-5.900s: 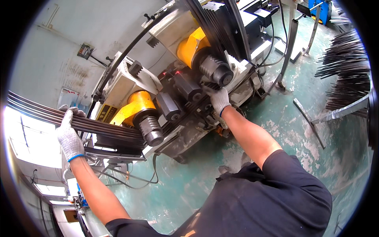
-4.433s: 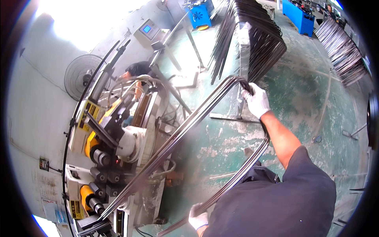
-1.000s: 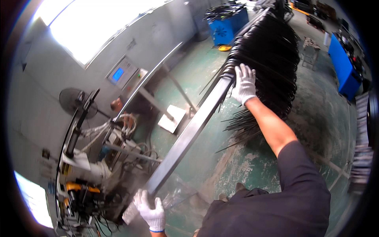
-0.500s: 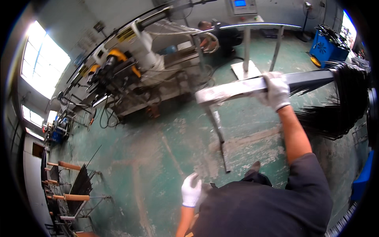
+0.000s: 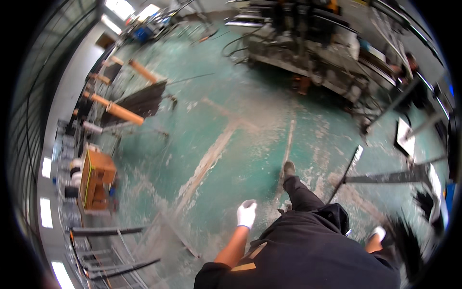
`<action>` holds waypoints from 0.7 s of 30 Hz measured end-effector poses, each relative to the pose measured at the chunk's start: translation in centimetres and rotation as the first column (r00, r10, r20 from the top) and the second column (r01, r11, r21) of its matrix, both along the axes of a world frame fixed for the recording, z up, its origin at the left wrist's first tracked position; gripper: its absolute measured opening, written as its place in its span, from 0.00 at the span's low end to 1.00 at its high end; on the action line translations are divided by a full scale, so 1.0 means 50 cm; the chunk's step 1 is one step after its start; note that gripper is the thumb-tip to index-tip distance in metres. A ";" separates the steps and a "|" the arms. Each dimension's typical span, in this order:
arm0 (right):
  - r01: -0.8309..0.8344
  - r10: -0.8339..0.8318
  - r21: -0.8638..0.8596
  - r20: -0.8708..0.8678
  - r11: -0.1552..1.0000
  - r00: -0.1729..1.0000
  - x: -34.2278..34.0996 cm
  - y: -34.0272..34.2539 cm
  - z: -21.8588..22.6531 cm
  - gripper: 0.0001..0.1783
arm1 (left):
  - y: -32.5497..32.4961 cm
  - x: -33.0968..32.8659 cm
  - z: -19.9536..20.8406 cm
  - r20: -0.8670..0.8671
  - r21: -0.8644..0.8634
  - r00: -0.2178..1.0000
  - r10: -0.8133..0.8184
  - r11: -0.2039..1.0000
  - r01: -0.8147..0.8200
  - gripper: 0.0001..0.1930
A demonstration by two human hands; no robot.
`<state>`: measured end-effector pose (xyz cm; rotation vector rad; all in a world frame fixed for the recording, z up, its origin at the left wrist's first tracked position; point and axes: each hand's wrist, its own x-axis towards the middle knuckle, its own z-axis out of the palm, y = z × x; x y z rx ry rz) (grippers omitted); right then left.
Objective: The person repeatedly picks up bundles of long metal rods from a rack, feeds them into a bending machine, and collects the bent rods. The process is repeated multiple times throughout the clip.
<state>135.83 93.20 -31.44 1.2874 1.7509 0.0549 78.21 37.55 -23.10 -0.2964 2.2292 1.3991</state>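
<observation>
The left hand [image 5: 247, 213], in a white glove, hangs free at about 6 o'clock in the view, its fingers curled loosely into a narrow grip with nothing in it; the bare forearm runs down from it to the dark short sleeve at the lower edge. The right hand [image 5: 378, 233], also in a white glove, shows only as a small patch at about 4 o'clock, beside the hip of the dark work clothes; whether its grip is wide, narrow or holding anything I cannot tell, since the body and motion blur hide most of it. Just beyond the right hand, toward 3 o'clock, lies a blurred bundle of dark metal strips [image 5: 406, 241], near the hand; contact cannot be made out. Above it a long flat metal bar [image 5: 385, 178] lies roughly level on a stand, with a thin dark rod [image 5: 344, 174] leaning up from the floor at its near end.

Between the two hands a dark trouser leg and shoe [image 5: 288, 168] are stepping out over the green painted floor [image 5: 202, 120], which is worn with pale streaks. At 12 to 1 o'clock stands a large grey machine [image 5: 308, 43] with cables. At 10 o'clock are racks with orange-padded arms [image 5: 118, 111] holding dark strips, and at 9 o'clock a wooden crate [image 5: 97, 179].
</observation>
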 end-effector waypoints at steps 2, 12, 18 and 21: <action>-0.189 0.180 -0.137 -0.081 0.972 0.980 -0.213 -0.085 -0.113 0.18 | 0.004 -0.038 -0.033 0.016 0.048 1.000 0.007 0.999 -0.008 0.12; -0.413 0.242 -0.203 -0.559 0.888 0.793 -1.314 0.068 -0.243 0.15 | 0.018 -0.617 0.128 -0.283 -0.371 0.677 -0.680 0.728 0.576 0.13; -0.117 -0.252 -0.292 -0.929 0.949 0.271 -2.101 -0.003 -0.045 0.22 | -0.091 -0.892 0.101 -0.266 0.141 0.900 0.346 0.937 -0.319 0.10; -0.209 -0.325 -0.340 -0.940 0.917 0.101 -2.376 -0.123 -0.012 0.21 | -0.172 -0.998 0.021 -0.078 0.115 0.934 0.348 0.934 -0.338 0.09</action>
